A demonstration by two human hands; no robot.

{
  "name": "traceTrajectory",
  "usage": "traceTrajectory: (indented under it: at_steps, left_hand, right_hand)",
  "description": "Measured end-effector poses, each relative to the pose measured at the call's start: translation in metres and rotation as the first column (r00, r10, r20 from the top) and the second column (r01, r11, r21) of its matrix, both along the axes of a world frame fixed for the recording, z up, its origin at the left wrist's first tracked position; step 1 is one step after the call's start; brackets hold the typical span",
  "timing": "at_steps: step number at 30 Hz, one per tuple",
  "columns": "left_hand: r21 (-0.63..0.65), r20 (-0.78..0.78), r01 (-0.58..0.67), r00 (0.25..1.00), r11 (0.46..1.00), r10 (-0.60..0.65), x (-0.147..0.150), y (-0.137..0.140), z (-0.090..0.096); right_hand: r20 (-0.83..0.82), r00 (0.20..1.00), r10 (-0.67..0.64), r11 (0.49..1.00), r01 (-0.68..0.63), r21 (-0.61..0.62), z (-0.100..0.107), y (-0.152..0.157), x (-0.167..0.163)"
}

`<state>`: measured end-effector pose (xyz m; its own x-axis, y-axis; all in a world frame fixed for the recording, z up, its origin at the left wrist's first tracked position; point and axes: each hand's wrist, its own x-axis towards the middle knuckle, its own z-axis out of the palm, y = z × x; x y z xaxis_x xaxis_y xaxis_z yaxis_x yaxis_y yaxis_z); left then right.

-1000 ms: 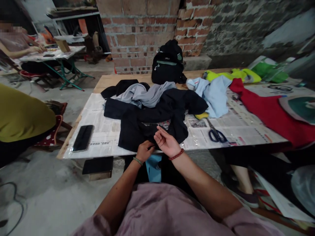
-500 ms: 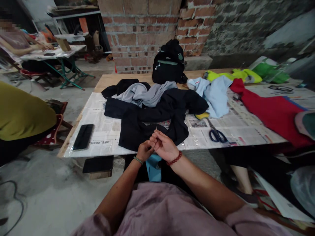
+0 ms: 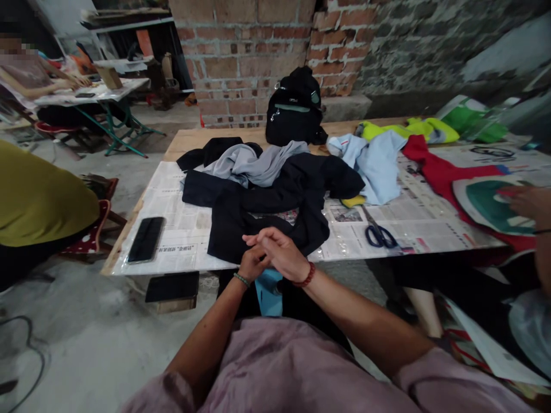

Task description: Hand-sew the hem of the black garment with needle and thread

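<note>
At the middle of the counter's near edge, I see the left hand (image 3: 253, 264) and right hand (image 3: 282, 255) together, the right overlapping the left. The left grip is curled narrow at the hem of the navy garment (image 3: 226, 226), perhaps to steady it; the right grip is loosely bent. I cannot tell what either one pinches.

The garment, matte and softly creased, lies from that edge toward mid-counter, probably set there for easy reach. A flat, glossy smartphone (image 3: 145, 240) sits by the near left corner, apart from the cloth. Scissors (image 3: 381, 236) lie right of the garment, their looped handles toward the near edge, handy to grasp.

Beyond, smooth grey cloth (image 3: 241, 163) is bunched on dark fabric, and a slouching black backpack (image 3: 293, 117) stands upright at the far edge.
</note>
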<state>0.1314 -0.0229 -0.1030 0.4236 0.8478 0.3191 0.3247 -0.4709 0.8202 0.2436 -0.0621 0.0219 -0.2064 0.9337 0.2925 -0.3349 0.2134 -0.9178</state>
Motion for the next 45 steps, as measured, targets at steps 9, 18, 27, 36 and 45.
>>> traceTrajectory:
  at_steps: [9, 18, 27, 36, 45]
  left_hand:
    - [0.117, -0.142, 0.015, 0.990, 0.993, 0.002, 0.002, 0.000, 0.007]
    - [0.114, -0.174, -0.011, 0.984, 0.993, 0.031, 0.004, -0.002, 0.012]
    - [0.108, -0.143, -0.020, 0.989, 0.994, 0.036, 0.005, -0.002, 0.010]
    - [0.110, -0.141, -0.010, 0.990, 0.994, 0.025, 0.005, -0.002, 0.012]
    - [0.104, -0.124, -0.025, 0.992, 0.994, 0.038, 0.005, -0.002, 0.013]
  right_hand:
    - [0.738, 0.548, -0.394, 0.713, -0.324, 0.622, -0.012, 0.025, 0.072]
    - [0.603, 0.061, -0.795, 0.527, -0.422, 0.738, 0.005, 0.049, 0.139]
    - [0.564, -0.019, -0.826, 0.541, -0.311, 0.781, 0.012, 0.060, 0.173]
    - [0.560, 0.032, -0.828, 0.542, -0.209, 0.814, 0.023, 0.068, 0.196]
    - [0.631, 0.334, -0.700, 0.705, 0.185, 0.685, 0.001, 0.040, 0.144]
